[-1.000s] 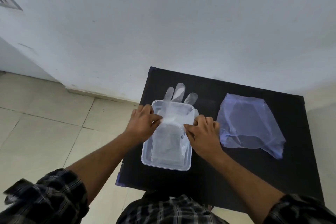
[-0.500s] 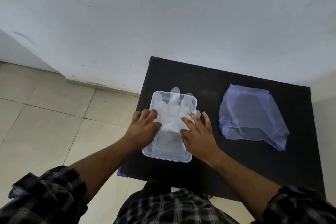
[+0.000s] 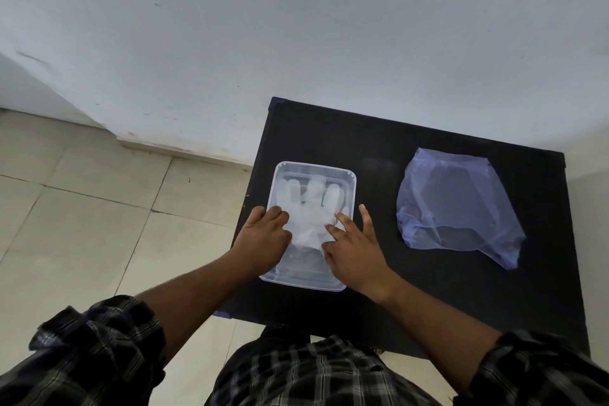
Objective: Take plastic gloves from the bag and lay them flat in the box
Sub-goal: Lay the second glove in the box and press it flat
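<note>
A clear plastic box (image 3: 350,181) stands on the left part of a black table (image 3: 379,145). A translucent plastic glove (image 3: 309,204) lies inside it, fingers pointing away from me. My left hand (image 3: 263,237) presses on the glove's left side with fingers curled down. My right hand (image 3: 354,247) rests on its right side with fingers spread, the index finger outside the box rim. A bluish clear plastic bag (image 3: 458,204) lies crumpled to the right of the box, apart from both hands.
The table's back edge meets a white wall (image 3: 296,43). Tiled floor (image 3: 82,224) lies to the left, below the table's left edge. Bare black tabletop shows between the box and the bag and in front of the bag.
The glove's fingers stuck out past the box's far rim; now the whole glove lies inside. My right hand opened from a pinch to spread fingers pressing down.
</note>
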